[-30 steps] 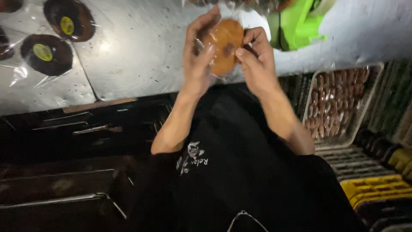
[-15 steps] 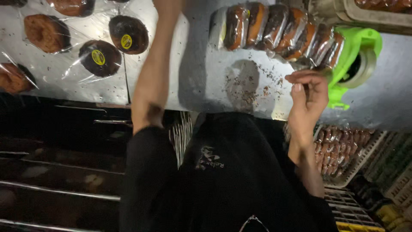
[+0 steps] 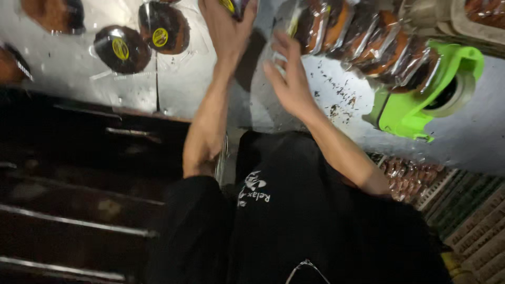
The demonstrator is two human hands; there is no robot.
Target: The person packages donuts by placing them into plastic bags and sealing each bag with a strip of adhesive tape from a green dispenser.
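From my remote seat I read the bench left to right: 4 wrapped dark pastries lie flat and spread out, perhaps so each yellow sticker shows, though only 2 stickers face me. The left hand has its grip closed round a wrapped pastry with a yellow sticker at the top edge. The right hand hangs beside it, fingers spread, grip empty, touching the near end of a row of wrapped doughnuts stood on edge, about 6. 1 green tape dispenser sits just beyond.
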